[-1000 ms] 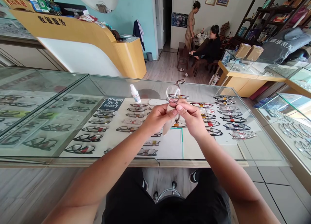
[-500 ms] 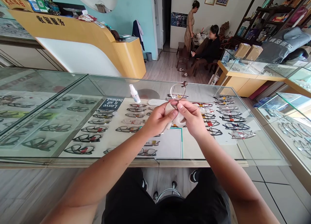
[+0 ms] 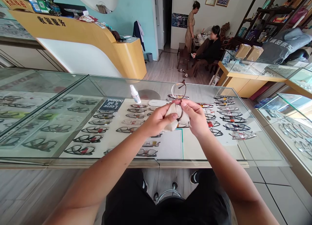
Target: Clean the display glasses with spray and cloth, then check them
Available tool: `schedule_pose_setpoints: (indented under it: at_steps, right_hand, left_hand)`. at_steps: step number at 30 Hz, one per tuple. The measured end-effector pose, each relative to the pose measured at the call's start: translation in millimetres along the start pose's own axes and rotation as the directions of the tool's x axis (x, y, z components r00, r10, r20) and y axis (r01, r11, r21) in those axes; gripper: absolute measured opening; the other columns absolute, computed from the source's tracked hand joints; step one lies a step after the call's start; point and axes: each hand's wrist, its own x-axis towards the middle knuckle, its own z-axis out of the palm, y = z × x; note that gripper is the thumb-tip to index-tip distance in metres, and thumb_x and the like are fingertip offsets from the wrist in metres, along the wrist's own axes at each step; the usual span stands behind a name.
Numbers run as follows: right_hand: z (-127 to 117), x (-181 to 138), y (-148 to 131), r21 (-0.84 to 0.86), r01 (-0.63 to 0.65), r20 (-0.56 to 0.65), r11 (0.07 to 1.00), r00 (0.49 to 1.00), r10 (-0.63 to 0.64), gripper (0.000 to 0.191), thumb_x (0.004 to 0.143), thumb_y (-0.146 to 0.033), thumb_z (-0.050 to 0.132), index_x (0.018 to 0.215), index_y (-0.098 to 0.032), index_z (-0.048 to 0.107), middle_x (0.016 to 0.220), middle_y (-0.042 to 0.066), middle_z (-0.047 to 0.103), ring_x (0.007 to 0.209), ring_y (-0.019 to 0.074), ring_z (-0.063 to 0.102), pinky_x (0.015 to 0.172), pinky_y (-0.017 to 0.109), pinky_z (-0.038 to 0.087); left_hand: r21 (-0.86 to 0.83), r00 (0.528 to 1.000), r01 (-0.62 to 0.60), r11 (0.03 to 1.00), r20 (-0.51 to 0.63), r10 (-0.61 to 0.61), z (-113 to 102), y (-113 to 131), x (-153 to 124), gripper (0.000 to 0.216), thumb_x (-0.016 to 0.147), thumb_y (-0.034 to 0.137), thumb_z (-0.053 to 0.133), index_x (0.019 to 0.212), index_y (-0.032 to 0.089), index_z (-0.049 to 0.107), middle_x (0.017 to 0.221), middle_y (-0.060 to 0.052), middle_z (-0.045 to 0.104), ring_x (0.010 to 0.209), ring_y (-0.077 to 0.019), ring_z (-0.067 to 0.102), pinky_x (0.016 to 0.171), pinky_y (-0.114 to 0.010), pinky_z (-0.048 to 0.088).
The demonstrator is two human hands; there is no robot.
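Above the glass counter, a pair of round, thin-rimmed eyeglasses [image 3: 185,89] is held on end, one lens up and the other down among my fingers. My left hand [image 3: 159,119] is closed around a pale cloth [image 3: 170,123], its thumb pressing the cloth at the lower lens. With thumb and fingers, my right hand [image 3: 197,116] pinches the frame near its bridge, against the cloth's right part. Fingers and cloth hide part of the lower lens. A white spray bottle [image 3: 136,95] stands on the glass, to the left beyond my hands.
Rows of eyeglasses [image 3: 91,129] lie inside the glass display counter [image 3: 219,156] beneath my arms. A wooden cashier desk [image 3: 129,59] stands beyond at left. Two people [image 3: 209,49] are at a table in the back. More showcases [image 3: 287,104] stand at right.
The eyeglasses have turned slightly, and more of the lower rim shows between my hands. The cloth has shifted and spread a little around it. The spray bottle has not moved.
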Motion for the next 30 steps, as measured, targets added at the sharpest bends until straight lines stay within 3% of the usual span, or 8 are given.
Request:
schedule_pose_setpoints:
  at_steps: [5, 9, 13, 17, 19, 23, 26, 30]
  right_hand:
    - [3, 1, 8, 0.013, 0.038, 0.035, 0.999, 0.999, -0.039, 0.037, 0.089, -0.067, 0.088, 0.100, -0.032, 0.089, 0.120, 0.005, 0.085, 0.119, 0.0270, 0.075, 0.102, 0.040, 0.061]
    - [5, 2, 11, 0.002, 0.082, 0.050, 0.997, 0.995, -0.082, 0.038, 0.087, -0.068, 0.090, 0.098, -0.032, 0.090, 0.121, 0.003, 0.085, 0.122, 0.0275, 0.075, 0.109, 0.042, 0.059]
    - [3, 2, 5, 0.064, 0.061, 0.042, 0.996, 0.997, -0.064, 0.031, 0.087, -0.062, 0.093, 0.097, -0.033, 0.091, 0.115, 0.002, 0.087, 0.112, 0.0257, 0.077, 0.102, 0.040, 0.061]
    - [0, 1, 0, 0.106, 0.009, 0.026, 0.994, 1.000, -0.012, 0.030, 0.086, -0.061, 0.094, 0.099, -0.034, 0.092, 0.110, 0.001, 0.088, 0.096, 0.0230, 0.077, 0.086, 0.036, 0.061]
    - [1, 1, 1, 0.119, 0.000, 0.030, 0.993, 1.000, -0.004, 0.030, 0.086, -0.062, 0.094, 0.099, -0.034, 0.092, 0.110, 0.001, 0.088, 0.095, 0.0228, 0.076, 0.084, 0.036, 0.061]
    - [4, 1, 10, 0.123, 0.046, 0.038, 0.991, 0.998, -0.051, 0.027, 0.092, -0.059, 0.089, 0.105, -0.035, 0.091, 0.119, 0.001, 0.087, 0.115, 0.0249, 0.077, 0.098, 0.037, 0.060]
    - [5, 1, 14, 0.085, 0.067, 0.045, 0.994, 0.996, -0.071, 0.029, 0.093, -0.060, 0.087, 0.106, -0.034, 0.091, 0.123, 0.002, 0.086, 0.129, 0.0275, 0.074, 0.108, 0.040, 0.058]
    - [4, 2, 11, 0.085, 0.056, 0.047, 0.995, 0.997, -0.061, 0.027, 0.091, -0.058, 0.090, 0.101, -0.033, 0.090, 0.122, 0.002, 0.086, 0.126, 0.0283, 0.075, 0.110, 0.043, 0.058]
  left_hand:
    - [-0.001, 0.993, -0.039, 0.999, -0.110, 0.038, 7, -7, 3, 0.049, 0.094, 0.064, 0.084, 0.113, 0.019, 0.076, 0.080, 0.000, 0.067, 0.069, -0.0149, 0.054, 0.062, -0.027, 0.045]
    - [0.089, 0.967, -0.071, 0.994, -0.239, 0.090, 7, -12, 5, 0.058, 0.098, 0.076, 0.071, 0.108, 0.019, 0.079, 0.086, -0.003, 0.072, 0.082, -0.0186, 0.063, 0.078, -0.030, 0.053]
    - [0.121, 0.985, -0.022, 0.992, -0.167, 0.042, 0, -5, 4, 0.063, 0.101, 0.077, 0.066, 0.118, 0.019, 0.082, 0.097, -0.008, 0.078, 0.097, -0.0244, 0.070, 0.091, -0.035, 0.057]
    - [0.058, 0.999, 0.030, 0.998, 0.035, -0.032, -7, 4, 1, 0.062, 0.098, 0.068, 0.077, 0.133, 0.017, 0.077, 0.096, -0.007, 0.077, 0.087, -0.0223, 0.070, 0.078, -0.032, 0.056]
    - [0.040, 0.996, 0.050, 0.998, 0.072, -0.053, -8, 6, 1, 0.060, 0.095, 0.062, 0.083, 0.133, 0.017, 0.075, 0.093, -0.005, 0.074, 0.079, -0.0190, 0.066, 0.069, -0.029, 0.052]
    - [0.034, 0.999, 0.007, 0.999, -0.036, -0.006, -1, 1, 4, 0.054, 0.095, 0.062, 0.083, 0.123, 0.018, 0.075, 0.080, 0.000, 0.065, 0.066, -0.0141, 0.054, 0.058, -0.027, 0.041]
    - [0.068, 0.987, -0.069, 0.995, -0.139, 0.078, 5, -4, 7, 0.052, 0.097, 0.069, 0.078, 0.112, 0.019, 0.076, 0.078, 0.000, 0.064, 0.070, -0.0146, 0.054, 0.062, -0.027, 0.044]
    - [0.108, 0.982, -0.062, 0.992, -0.169, 0.080, 2, -3, 7, 0.056, 0.101, 0.075, 0.068, 0.103, 0.019, 0.078, 0.079, -0.002, 0.066, 0.076, -0.0168, 0.059, 0.068, -0.029, 0.049]
